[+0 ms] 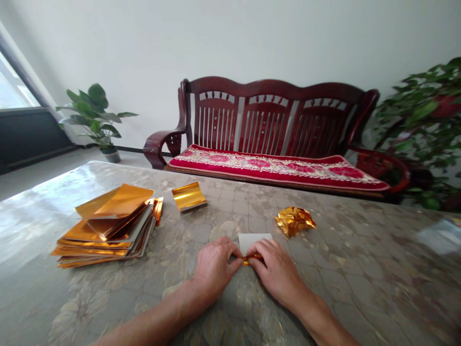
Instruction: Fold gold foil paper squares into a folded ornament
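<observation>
Both hands pinch the near edge of one sheet of gold foil paper [255, 237], which lies white side up on the table. Its near end is rolled, and a strip of gold shows between my fingertips. My left hand [217, 263] grips the roll at its left end, thumb and fingers pressed together. At the right end, my right hand [273, 266] closes on the same roll, and its fingers cover part of the sheet. Beyond the right hand rests a crumpled piece of gold foil [294, 220]. A curled gold sheet [189, 196] lies farther back to the left.
A loose stack of gold foil sheets [108, 230] stands on the left of the patterned table [173, 317]. Clear plastic [441, 235] lies at the right. Behind the table are a wooden bench [281, 115] with a red floral cushion and potted plants [95, 115] on both sides.
</observation>
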`<state>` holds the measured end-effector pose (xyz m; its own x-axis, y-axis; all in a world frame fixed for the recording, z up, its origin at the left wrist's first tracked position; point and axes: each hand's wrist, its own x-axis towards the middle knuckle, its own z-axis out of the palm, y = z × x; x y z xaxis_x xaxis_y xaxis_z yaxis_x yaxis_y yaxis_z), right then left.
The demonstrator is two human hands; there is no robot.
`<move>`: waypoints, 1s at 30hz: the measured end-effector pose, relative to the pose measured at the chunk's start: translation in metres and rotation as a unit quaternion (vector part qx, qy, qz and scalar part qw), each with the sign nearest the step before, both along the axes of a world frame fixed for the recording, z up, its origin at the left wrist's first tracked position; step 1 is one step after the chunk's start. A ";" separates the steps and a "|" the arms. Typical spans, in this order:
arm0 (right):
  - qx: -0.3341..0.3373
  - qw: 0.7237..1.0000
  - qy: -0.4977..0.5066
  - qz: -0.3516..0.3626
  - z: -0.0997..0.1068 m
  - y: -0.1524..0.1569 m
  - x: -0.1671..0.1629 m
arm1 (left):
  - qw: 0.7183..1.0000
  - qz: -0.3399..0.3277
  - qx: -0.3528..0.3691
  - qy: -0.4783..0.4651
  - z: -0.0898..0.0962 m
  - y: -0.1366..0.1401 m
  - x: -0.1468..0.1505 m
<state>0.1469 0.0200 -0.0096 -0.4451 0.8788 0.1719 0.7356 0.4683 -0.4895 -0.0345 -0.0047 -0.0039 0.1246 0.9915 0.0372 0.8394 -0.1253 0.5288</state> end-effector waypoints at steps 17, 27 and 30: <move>-0.062 0.988 0.041 -0.133 -0.001 0.004 0.041 | 0.998 0.008 -0.035 0.047 0.012 0.006 0.008; -0.148 0.975 0.117 -0.120 -0.007 0.015 0.060 | 0.996 0.025 -0.065 0.051 0.013 0.010 0.009; -0.144 0.978 0.103 -0.114 -0.003 0.016 0.062 | 0.995 0.026 -0.073 0.056 0.013 0.009 0.009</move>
